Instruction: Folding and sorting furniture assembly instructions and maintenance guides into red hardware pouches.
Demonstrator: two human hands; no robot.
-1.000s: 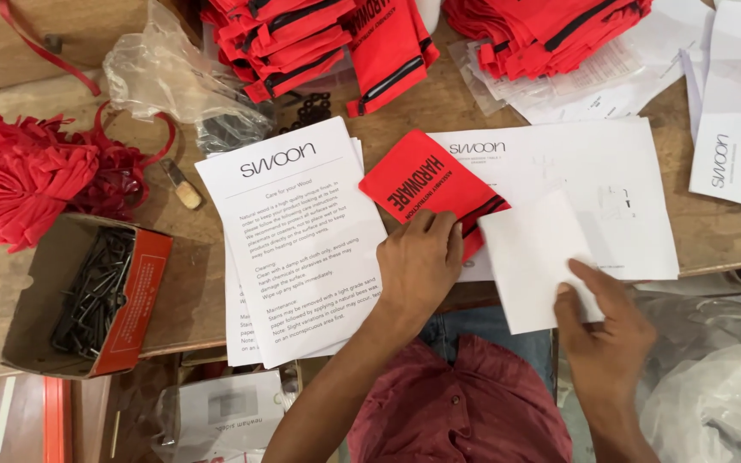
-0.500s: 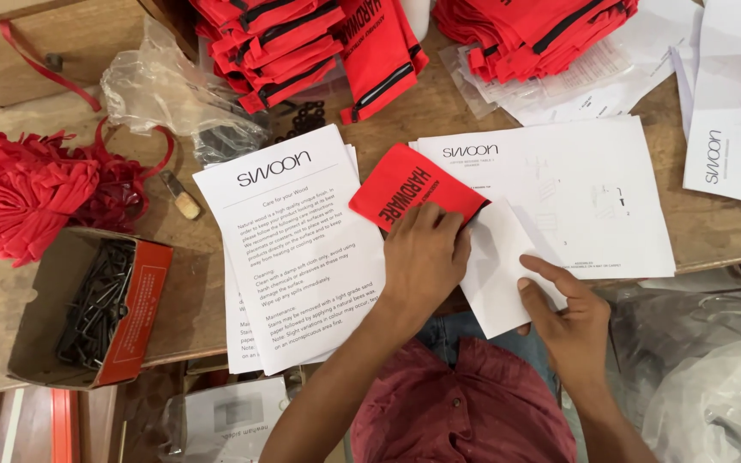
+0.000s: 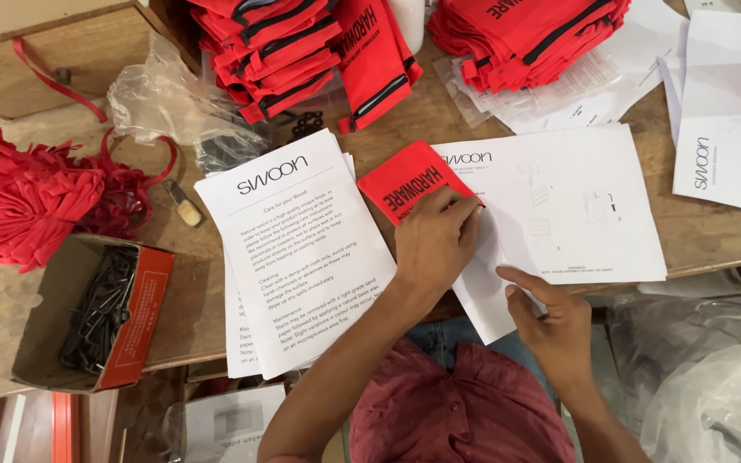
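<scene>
My left hand (image 3: 435, 240) presses down on a small red fabric pouch (image 3: 400, 178) and on a folded white paper (image 3: 486, 296) that sticks out beneath it. My right hand (image 3: 551, 321) grips the lower edge of that folded paper near the table's front edge. The pouch lies on a white printed sheet with diagrams (image 3: 572, 206). To the left of my left arm sits a stack of white text sheets (image 3: 298, 249).
Stacks of red pouches (image 3: 276, 47) (image 3: 529, 30) lie at the back. A red cloth heap (image 3: 32, 201) is at far left, an open box of black metal parts (image 3: 96, 313) in front of it. More sheets (image 3: 726, 154) lie right; plastic bags (image 3: 713, 403) below.
The folded paper has slid further in under the pouch. My right hand moved up and left along its edge; my left hand stays on the pouch.
</scene>
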